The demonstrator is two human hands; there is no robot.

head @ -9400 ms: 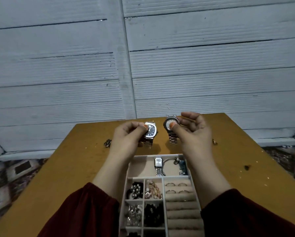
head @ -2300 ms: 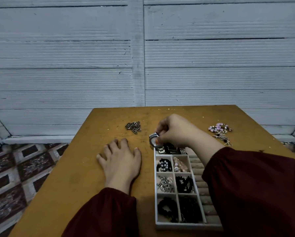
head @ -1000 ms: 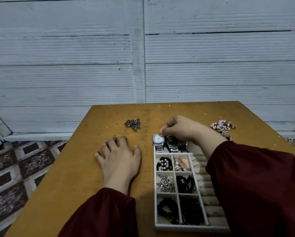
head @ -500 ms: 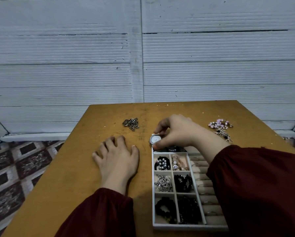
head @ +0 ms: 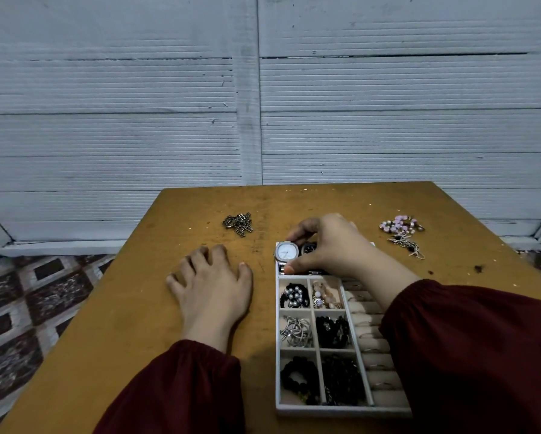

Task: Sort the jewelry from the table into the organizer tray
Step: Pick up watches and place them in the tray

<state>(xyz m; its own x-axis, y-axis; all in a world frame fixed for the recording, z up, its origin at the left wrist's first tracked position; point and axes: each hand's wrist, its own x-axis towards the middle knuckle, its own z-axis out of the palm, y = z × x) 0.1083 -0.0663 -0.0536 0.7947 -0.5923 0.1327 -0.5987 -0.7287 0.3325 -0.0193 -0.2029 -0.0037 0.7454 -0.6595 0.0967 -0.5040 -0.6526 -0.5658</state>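
Note:
A white organizer tray (head: 328, 410) lies on the wooden table (head: 122, 324), its compartments filled with beads, chains and rings. In its far compartment a white-faced silver watch (head: 286, 251) stands at the left, beside a dark-faced watch (head: 309, 247). My right hand (head: 328, 245) reaches over that compartment, thumb and fingers curled around the watches, pinching the dark-faced one next to the white one. My left hand (head: 212, 286) rests flat on the table left of the tray, fingers spread and holding nothing.
A small heap of dark metal chain (head: 238, 223) lies on the table beyond my left hand. A pile of pink beads and silver chain (head: 402, 231) sits at the far right. A grey panelled wall stands behind the table; patterned floor shows at left.
My right hand has shifted a little right over the far compartment, so the white watch face now shows clear of the fingers. My left hand has stayed flat on the table.

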